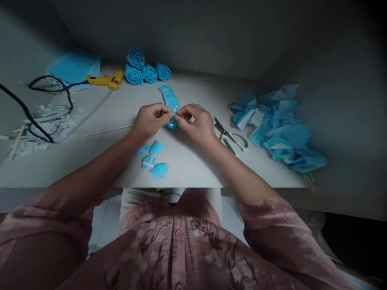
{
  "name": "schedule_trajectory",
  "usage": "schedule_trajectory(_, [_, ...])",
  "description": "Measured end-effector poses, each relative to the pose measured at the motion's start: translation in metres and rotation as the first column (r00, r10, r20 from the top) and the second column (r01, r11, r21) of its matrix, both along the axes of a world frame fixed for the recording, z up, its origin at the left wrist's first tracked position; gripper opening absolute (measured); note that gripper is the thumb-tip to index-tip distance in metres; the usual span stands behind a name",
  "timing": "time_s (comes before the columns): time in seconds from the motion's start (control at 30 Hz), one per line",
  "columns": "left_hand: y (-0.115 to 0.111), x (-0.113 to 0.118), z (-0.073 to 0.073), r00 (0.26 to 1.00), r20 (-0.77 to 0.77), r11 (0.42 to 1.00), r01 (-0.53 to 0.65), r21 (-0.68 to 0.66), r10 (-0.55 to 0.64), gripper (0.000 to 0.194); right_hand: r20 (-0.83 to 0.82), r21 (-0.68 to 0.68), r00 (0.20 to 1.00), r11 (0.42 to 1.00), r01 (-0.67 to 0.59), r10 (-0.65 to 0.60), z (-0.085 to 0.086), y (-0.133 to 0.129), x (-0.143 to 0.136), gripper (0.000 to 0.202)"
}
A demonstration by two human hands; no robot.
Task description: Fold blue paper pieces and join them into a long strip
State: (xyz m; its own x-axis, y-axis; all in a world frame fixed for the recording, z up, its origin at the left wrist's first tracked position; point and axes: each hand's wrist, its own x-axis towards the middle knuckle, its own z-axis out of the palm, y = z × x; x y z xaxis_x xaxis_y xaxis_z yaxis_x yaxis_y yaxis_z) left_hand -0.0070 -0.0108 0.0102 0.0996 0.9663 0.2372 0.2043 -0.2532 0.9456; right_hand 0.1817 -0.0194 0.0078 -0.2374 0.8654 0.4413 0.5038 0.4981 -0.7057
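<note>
Okay, nearest on my feed: 4 cut blue pcs [159, 170] on the table [190, 167], then scissors [223, 129] near R hand [198, 123]. I see it & L hand [149, 121] pinching a small blue bit [174, 110], mostly hidden, over a crinkled blue strip [168, 96]; farther, yellow glue gun [115, 80], then blue roses [150, 74].

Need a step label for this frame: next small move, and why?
I'd probably ease the left hand and right hand slightly apart to check the spot between them: their fingertips meet over the crinkled blue strip, and whether they pinch a piece is too small to tell. The yellow glue gun and scissors lie apart from both hands, so those can likely wait.
</note>
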Motion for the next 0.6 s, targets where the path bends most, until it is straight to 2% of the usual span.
schedule_trajectory(0.13, [0.0012, 0.001, -0.0018, 0.999, -0.029, 1.0, -0.017, 0.014, 0.017, 0.009, -0.036, -0.036, 0.999, 0.999, -0.008, 0.006, -0.0022, 0.0024, 0.0006, 0.01])
schedule_trajectory(0.4, [0.0019, -0.0017, -0.0023, 1.0, -0.004, 1.0, 0.015, 0.011, -0.015, 0.01, -0.219, -0.181, 0.973, 0.977, -0.11, 0.069, -0.0049, 0.0082, 0.0009, 0.012])
schedule_trajectory(0.6, [-0.0007, -0.0011, 0.0012, 0.999, 0.024, 1.0, 0.022, -0.015, -0.021, 0.009, -0.274, -0.212, 0.957, 0.965, -0.154, 0.093, -0.0047, 0.0095, 0.002, 0.015])
